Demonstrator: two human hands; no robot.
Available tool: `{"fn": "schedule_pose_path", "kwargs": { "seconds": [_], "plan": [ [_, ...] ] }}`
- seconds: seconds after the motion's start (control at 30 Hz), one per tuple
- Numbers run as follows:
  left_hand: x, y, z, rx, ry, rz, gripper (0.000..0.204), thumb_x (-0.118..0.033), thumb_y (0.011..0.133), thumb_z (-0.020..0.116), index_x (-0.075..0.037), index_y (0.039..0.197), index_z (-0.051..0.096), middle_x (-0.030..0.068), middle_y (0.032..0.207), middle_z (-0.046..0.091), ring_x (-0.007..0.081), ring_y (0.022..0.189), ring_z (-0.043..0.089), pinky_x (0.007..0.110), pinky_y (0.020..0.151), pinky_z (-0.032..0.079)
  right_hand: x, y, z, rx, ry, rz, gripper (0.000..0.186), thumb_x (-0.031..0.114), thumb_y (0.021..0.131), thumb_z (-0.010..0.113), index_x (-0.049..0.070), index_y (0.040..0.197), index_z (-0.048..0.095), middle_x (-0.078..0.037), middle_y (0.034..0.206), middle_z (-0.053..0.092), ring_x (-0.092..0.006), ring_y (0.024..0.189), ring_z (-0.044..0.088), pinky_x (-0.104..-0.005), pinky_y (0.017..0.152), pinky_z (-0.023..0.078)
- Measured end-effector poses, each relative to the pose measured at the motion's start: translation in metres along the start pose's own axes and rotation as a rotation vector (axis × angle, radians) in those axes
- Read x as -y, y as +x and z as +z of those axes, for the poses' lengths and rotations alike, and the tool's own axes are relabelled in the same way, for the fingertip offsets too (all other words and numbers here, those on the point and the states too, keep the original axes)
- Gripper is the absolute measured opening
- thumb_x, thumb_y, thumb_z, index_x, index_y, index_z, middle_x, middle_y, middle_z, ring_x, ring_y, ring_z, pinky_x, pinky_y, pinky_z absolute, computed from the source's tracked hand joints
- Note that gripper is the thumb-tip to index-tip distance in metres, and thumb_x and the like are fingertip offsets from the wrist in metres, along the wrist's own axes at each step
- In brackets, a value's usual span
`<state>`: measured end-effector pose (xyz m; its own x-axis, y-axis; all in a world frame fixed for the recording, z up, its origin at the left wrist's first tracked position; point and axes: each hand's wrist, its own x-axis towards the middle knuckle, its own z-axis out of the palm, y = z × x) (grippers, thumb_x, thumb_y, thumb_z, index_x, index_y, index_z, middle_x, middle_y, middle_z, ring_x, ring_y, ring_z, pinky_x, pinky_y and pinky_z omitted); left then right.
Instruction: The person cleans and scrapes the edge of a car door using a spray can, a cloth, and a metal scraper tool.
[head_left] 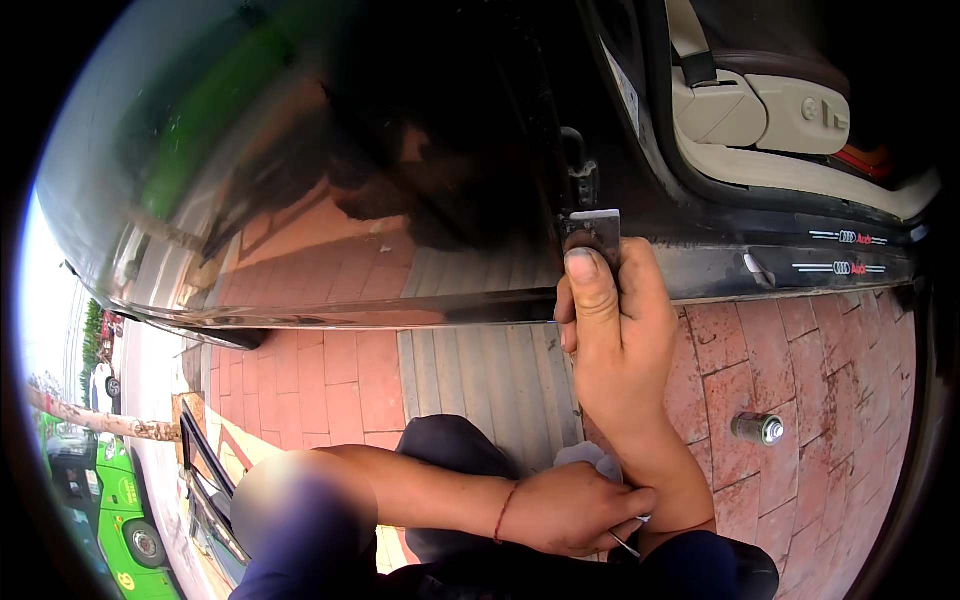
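Observation:
My right hand point(622, 310) is raised at the rear edge of a glossy black car panel point(430, 230). Its thumb presses a small flat metal blade point(597, 217) against the fingers, close to the door latch area; whether the blade touches the car I cannot tell. Across my right forearm lies my left hand point(570, 508), closed, with a red string round its wrist. A thin, shiny metal piece point(624, 544) sticks out of the left fingers; its kind is hidden. Behind that hand a whitish crumpled cloth or paper point(592, 458) shows in part.
A small spray can point(757, 428) lies on the red brick paving point(720, 340) at right. The car's door sill point(720, 268) runs along the right, below a beige and brown seat point(765, 105). Grey ribbed paving point(490, 375) lies under the car's edge. A green vehicle point(125, 500) stands far left.

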<state>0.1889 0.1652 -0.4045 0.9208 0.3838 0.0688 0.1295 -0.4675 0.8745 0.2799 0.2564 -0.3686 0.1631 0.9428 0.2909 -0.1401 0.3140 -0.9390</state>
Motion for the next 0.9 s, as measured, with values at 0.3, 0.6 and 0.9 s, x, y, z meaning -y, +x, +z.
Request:
{"fn": "schedule_pose_path", "kwargs": {
  "seconds": [0.3, 0.6, 0.9],
  "plan": [
    [-0.002, -0.002, 0.001, -0.07, -0.026, 0.048, 0.027, -0.015, 0.089, 0.068, -0.008, 0.111, 0.054, 0.0125, 0.076, 0.063, 0.0375, 0.065, 0.063, 0.044, 0.053, 0.05, 0.017, 0.007, 0.002, 0.02, 0.001, -0.02, 0.027, 0.032, 0.105, 0.058, 0.006, 0.098, 0.055, 0.001, 0.068, 0.055, -0.0022, 0.054, 0.044, -0.0185, 0.047, 0.034],
    [-0.006, -0.001, 0.002, -0.118, -0.04, 0.063, 0.024, -0.014, 0.089, 0.068, -0.01, 0.11, 0.056, 0.012, 0.077, 0.063, 0.0366, 0.067, 0.064, 0.044, 0.054, 0.05, 0.032, 0.013, 0.004, 0.022, -0.025, -0.038, 0.027, 0.03, 0.106, 0.057, 0.005, 0.096, 0.053, -0.001, 0.068, 0.054, -0.0033, 0.053, 0.045, -0.0192, 0.048, 0.037],
    [-0.009, -0.001, 0.0, -0.143, -0.073, 0.133, 0.019, -0.015, 0.091, 0.067, -0.009, 0.106, 0.056, 0.0089, 0.078, 0.065, 0.0349, 0.067, 0.064, 0.044, 0.054, 0.051, 0.04, 0.012, 0.007, 0.015, -0.036, 0.001, 0.029, 0.031, 0.106, 0.056, 0.004, 0.094, 0.052, -0.002, 0.068, 0.054, -0.0045, 0.052, 0.045, -0.0194, 0.048, 0.038]
  ]
}}
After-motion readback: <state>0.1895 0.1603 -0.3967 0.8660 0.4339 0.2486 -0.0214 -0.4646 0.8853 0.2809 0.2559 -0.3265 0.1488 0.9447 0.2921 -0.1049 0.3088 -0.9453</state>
